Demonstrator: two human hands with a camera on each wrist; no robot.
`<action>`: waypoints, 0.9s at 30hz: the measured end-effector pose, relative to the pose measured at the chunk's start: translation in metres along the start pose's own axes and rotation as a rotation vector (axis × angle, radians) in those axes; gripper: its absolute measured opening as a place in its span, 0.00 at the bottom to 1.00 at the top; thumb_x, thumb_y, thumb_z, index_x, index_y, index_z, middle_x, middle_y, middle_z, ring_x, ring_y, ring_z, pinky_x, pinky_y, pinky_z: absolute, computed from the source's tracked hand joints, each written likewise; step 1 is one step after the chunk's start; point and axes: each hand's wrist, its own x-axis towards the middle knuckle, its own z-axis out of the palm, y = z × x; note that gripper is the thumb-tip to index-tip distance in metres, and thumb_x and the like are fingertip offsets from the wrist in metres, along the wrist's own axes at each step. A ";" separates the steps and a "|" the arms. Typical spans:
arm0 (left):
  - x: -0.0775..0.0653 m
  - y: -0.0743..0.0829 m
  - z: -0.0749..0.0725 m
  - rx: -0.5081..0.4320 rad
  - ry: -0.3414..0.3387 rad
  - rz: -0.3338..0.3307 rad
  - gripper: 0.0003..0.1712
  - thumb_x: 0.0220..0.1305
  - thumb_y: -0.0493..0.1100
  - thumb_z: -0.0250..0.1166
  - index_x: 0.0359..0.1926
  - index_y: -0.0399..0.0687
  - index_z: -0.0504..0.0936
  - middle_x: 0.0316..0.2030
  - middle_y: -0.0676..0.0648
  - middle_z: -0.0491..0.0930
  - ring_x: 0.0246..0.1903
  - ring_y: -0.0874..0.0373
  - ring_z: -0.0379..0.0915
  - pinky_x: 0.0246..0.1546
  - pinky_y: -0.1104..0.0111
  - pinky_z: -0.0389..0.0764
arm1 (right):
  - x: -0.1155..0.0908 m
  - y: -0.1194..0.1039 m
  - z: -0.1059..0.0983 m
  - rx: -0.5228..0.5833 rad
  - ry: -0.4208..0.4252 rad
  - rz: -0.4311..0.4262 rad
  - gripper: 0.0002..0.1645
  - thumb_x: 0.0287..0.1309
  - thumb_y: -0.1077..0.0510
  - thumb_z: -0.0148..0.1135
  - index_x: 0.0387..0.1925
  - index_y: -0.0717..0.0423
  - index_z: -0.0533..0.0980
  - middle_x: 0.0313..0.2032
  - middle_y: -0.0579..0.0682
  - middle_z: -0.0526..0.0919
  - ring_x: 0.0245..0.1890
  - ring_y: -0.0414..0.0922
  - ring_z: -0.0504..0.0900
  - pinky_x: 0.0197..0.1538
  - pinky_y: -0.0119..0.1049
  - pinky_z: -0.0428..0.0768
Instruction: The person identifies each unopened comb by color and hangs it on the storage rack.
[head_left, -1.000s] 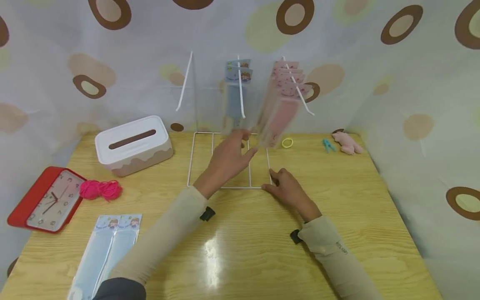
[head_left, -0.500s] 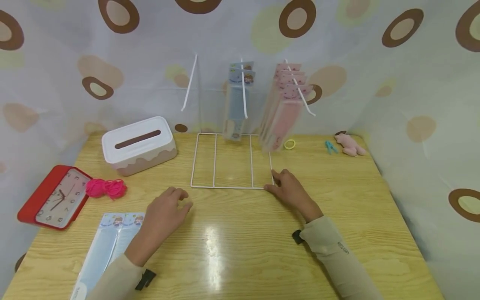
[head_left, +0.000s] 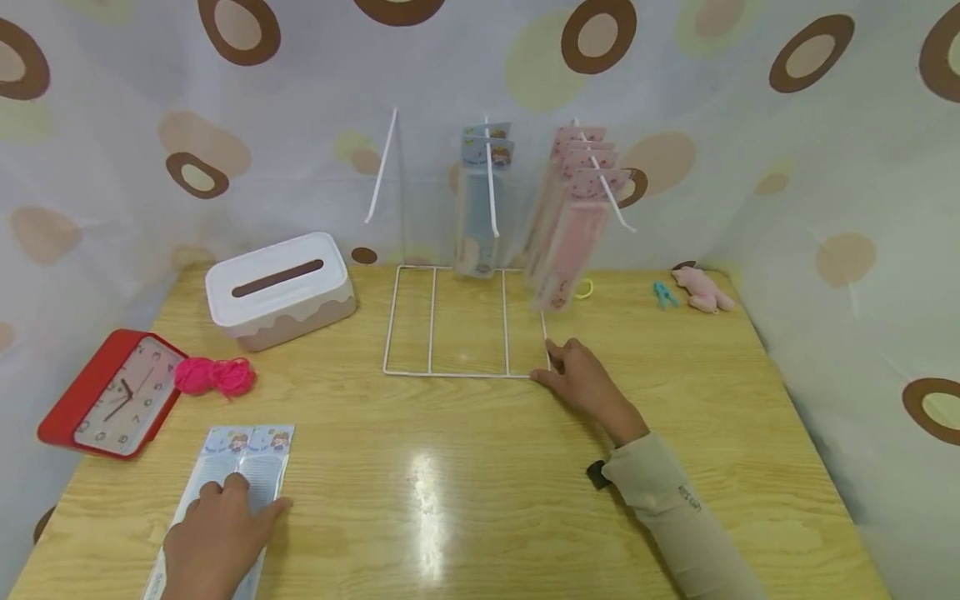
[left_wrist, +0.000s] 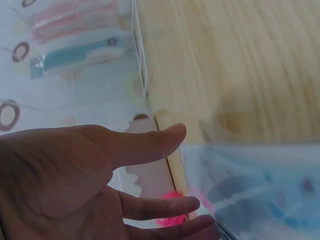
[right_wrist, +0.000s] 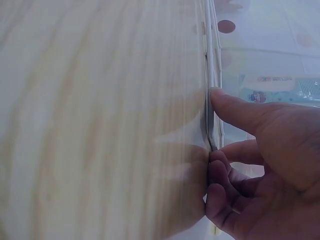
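Observation:
Two flat blue packs (head_left: 264,462) with cartoon headers, which look like packaged combs, lie side by side at the table's front left. My left hand (head_left: 217,537) is over them, fingers and thumb apart; in the left wrist view the thumb and fingers reach toward a pack (left_wrist: 270,200) without gripping it. My right hand (head_left: 588,387) pinches the front right corner of a white wire display rack (head_left: 450,375) between thumb and fingers. Blue packs (head_left: 476,212) hang from its middle hook and several pink packs (head_left: 581,233) from its right hook. The left hook (head_left: 381,167) is bare.
A white tissue box (head_left: 281,292) stands left of the rack. Beside it are a red clock (head_left: 112,400) and a pink yarn skein (head_left: 214,377). At the back right lie a yellow ring (head_left: 587,289), a blue clip (head_left: 664,294) and a pink toy (head_left: 702,290).
My left hand has come away from the hanging packs, moving left and toward me to the blue packs on the table. The swinging packs have settled somewhat. My right hand stays on the rack corner.

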 end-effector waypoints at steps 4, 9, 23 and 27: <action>0.001 -0.009 0.001 0.006 -0.064 -0.081 0.45 0.59 0.69 0.66 0.40 0.24 0.72 0.32 0.33 0.71 0.29 0.42 0.75 0.28 0.45 0.78 | 0.000 -0.001 -0.002 0.006 0.000 0.015 0.44 0.66 0.51 0.65 0.70 0.74 0.58 0.28 0.51 0.61 0.26 0.46 0.57 0.30 0.37 0.60; 0.003 -0.011 0.000 0.001 -0.129 -0.123 0.47 0.56 0.68 0.69 0.42 0.22 0.72 0.31 0.34 0.70 0.28 0.45 0.73 0.30 0.47 0.78 | 0.001 0.000 -0.001 -0.006 -0.010 0.004 0.44 0.66 0.51 0.65 0.70 0.73 0.58 0.28 0.51 0.62 0.27 0.46 0.58 0.31 0.38 0.60; 0.013 -0.023 -0.004 -0.117 -0.151 -0.040 0.62 0.40 0.78 0.71 0.51 0.24 0.70 0.37 0.35 0.80 0.34 0.44 0.76 0.32 0.50 0.77 | 0.003 0.001 0.001 -0.010 -0.004 0.005 0.44 0.66 0.50 0.65 0.71 0.71 0.58 0.28 0.52 0.63 0.26 0.45 0.57 0.30 0.38 0.60; 0.019 -0.018 -0.003 -0.204 -0.203 0.021 0.52 0.47 0.71 0.73 0.49 0.24 0.75 0.35 0.41 0.81 0.33 0.51 0.75 0.32 0.57 0.78 | 0.004 0.001 0.002 -0.001 -0.008 0.004 0.44 0.66 0.51 0.65 0.71 0.72 0.58 0.28 0.52 0.63 0.26 0.45 0.57 0.30 0.37 0.60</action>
